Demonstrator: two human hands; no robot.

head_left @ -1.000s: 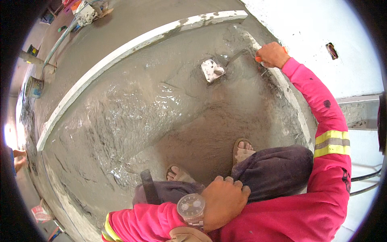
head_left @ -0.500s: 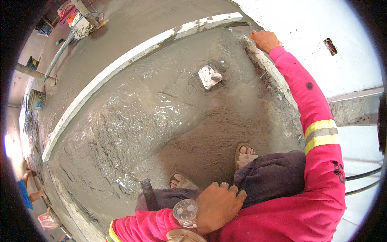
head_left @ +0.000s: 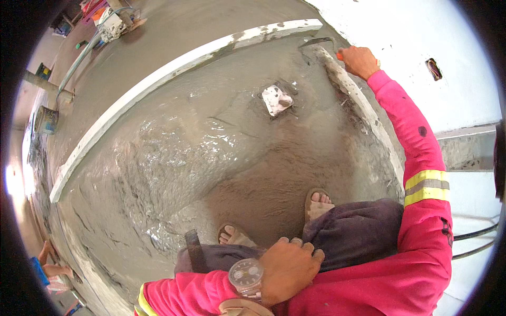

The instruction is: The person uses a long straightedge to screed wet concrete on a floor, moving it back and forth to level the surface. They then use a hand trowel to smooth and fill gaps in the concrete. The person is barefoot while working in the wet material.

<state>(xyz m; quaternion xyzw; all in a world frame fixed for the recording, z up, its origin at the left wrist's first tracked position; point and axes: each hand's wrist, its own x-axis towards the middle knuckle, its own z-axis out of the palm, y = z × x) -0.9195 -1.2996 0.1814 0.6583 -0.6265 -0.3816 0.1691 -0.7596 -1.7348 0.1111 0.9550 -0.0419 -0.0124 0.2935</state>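
Observation:
My right hand [head_left: 361, 62] grips the orange handle of a trowel [head_left: 318, 40] at arm's length. Its thin dark blade lies near the wet mortar by the wall, close to the right end of a long pale straightedge [head_left: 158, 80]. That straightedge lies across the far side of the mortar bed [head_left: 174, 152], with grey splashes on it. My left hand [head_left: 291, 267], with a watch at the wrist and a ring, rests on my leg. Its fingers are loosely bent and slightly apart, their tips hidden; nothing shows in it. A white square piece [head_left: 277, 100] sits in the mortar.
A pale strip [head_left: 363, 100] runs along the right, beside the white wall [head_left: 400, 31]. My sandalled feet [head_left: 319, 203] stand in brown wet mortar. A bucket [head_left: 47, 120] and a hose [head_left: 79, 60] are at the left, as are another person's legs [head_left: 55, 270].
My right hand has moved slightly right and nearer with the trowel, whose blade now shows more clearly. The left hand has stayed on my leg. The view has shifted a little.

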